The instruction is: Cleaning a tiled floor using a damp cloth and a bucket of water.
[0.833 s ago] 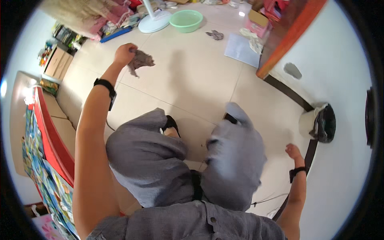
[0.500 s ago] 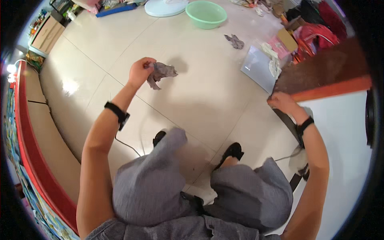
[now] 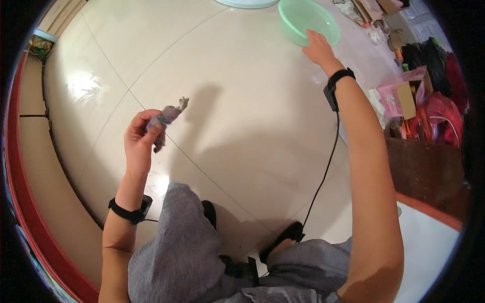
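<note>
In my left hand [image 3: 141, 132], on the left above the tiled floor, a crumpled grey-purple rag [image 3: 164, 120] is pinched between thumb and fingers; one end sticks out toward the right and another hangs below. My right hand [image 3: 320, 49] is stretched far forward to the near rim of a light green plastic basin [image 3: 293, 31]. Its fingers extend over the rim, with the thumb apart from them. Whether they touch the basin cannot be made out. Both wrists wear black straps with small devices.
A pale round lid-like disc [image 3: 247, 3] lies at the far edge. Boxes, bags and red items, including a pink box [image 3: 391, 98], crowd the right side by a dark brown wooden board [image 3: 424, 166]. A black cable [image 3: 323, 174] runs down from my right wrist. A red-edged bed [image 3: 30, 202] borders the left.
My right hand has left the brown board's corner and reached forward to the basin. The left hand has drawn nearer to me with the rag bunched up. The view has shifted.
</note>
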A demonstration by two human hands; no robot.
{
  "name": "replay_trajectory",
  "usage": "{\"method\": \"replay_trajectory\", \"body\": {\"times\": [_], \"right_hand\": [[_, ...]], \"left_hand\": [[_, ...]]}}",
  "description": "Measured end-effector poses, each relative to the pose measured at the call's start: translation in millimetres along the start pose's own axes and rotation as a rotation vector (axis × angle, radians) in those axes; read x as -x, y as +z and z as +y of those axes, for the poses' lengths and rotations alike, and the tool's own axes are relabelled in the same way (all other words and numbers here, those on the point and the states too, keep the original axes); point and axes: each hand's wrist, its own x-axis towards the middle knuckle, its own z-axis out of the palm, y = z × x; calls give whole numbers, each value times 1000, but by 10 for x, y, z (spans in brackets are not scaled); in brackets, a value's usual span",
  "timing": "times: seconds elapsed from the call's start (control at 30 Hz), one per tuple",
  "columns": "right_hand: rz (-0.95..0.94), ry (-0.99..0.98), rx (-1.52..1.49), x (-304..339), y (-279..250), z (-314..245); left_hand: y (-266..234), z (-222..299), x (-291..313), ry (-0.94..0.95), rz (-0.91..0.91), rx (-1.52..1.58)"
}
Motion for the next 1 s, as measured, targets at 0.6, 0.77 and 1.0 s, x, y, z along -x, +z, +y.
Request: {"method": "replay_trajectory", "body": {"times": [0.6,0.77,1.0], "right_hand": [[-86,150,-30,54,173,-336],[-71,116,-118,486,50,-551],[18,-135,-194,1316,-147,-873]], "left_hand": [[993,278,-518,102,-131,89],[1507,569,-755,243,-173,99],[2183,497,-900,247,-305,113]]}}
